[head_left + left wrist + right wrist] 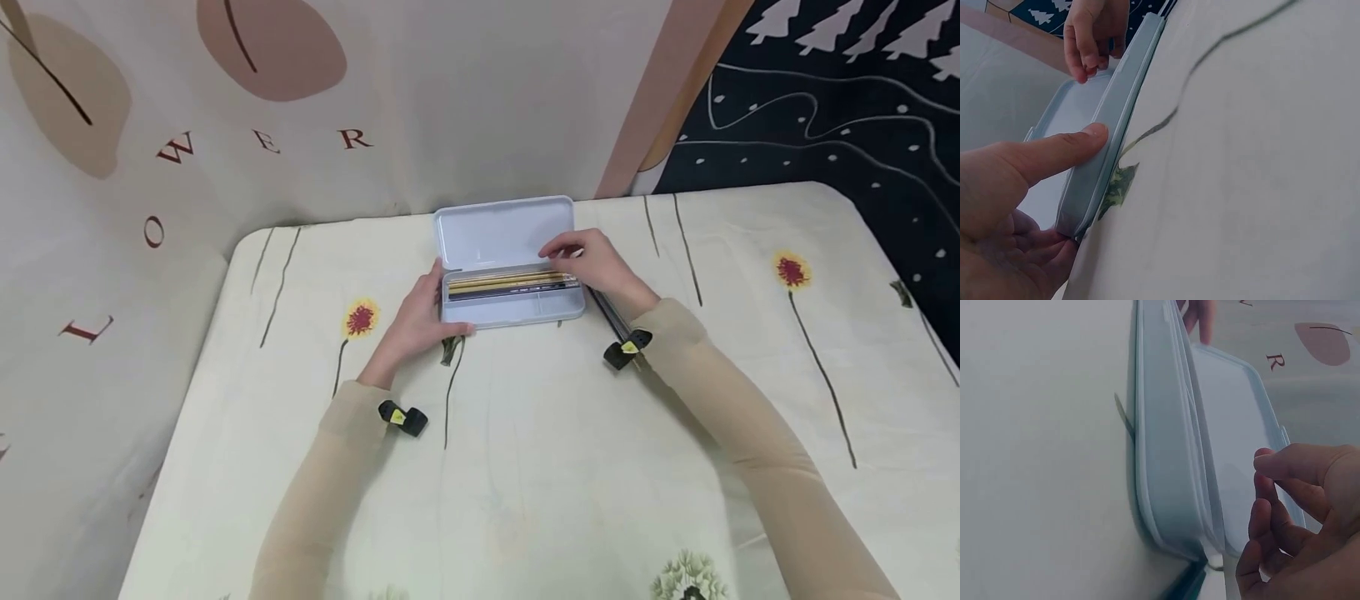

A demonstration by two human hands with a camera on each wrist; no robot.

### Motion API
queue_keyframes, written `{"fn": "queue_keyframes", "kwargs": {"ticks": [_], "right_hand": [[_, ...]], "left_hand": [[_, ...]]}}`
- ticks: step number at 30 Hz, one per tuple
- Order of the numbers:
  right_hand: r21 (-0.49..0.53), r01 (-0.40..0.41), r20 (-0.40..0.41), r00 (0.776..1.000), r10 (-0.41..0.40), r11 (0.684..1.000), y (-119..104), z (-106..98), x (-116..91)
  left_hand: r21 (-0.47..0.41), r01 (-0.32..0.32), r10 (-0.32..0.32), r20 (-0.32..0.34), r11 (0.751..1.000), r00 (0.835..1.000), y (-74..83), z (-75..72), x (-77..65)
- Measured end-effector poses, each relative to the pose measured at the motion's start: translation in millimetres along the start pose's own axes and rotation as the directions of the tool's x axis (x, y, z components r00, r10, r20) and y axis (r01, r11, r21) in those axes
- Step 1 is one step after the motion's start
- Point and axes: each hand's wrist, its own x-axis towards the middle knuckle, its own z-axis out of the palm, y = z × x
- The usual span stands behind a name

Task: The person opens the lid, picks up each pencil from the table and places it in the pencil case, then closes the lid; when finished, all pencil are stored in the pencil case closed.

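A pale blue pencil case stands on the table with its lid raised at the back. Several yellow and dark pencils lie side by side in the tray's rear compartment. My left hand grips the left end, thumb against the front wall and fingers around the side. Above the tray's right end hovers my right hand, its fingers loosely bent with nothing visible between them. Dark pencils lie on the cloth right of the case, partly under the right wrist.
A cream cloth with printed flowers covers the table. Behind it hangs a pale curtain with letters and leaf shapes. A dark cloth with white trees hangs at the right. Each wrist bears a small black camera.
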Motion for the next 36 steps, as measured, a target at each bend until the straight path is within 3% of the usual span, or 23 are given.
{"fn": "queue_keyframes", "kwargs": {"ticks": [11,23,36], "right_hand": [[-0.034,-0.116,-0.014,0.993,0.116,0.993,11.9,-27.3,-19.1],[-0.094,-0.171,0.009,0.985,0.172,0.981,24.0,-45.8,-42.1],[-0.144,-0.118,0.038,0.992,0.124,0.983,38.0,-62.5,-64.0]], "left_hand": [[0.013,-0.007,0.007,0.001,1.0,1.0,3.5,-3.0,2.7],[-0.01,-0.014,0.014,-0.007,1.0,1.0,1.9,-2.2,-0.1],[-0.022,-0.03,0.03,0.001,0.999,1.0,-0.9,-0.9,0.9]]}}
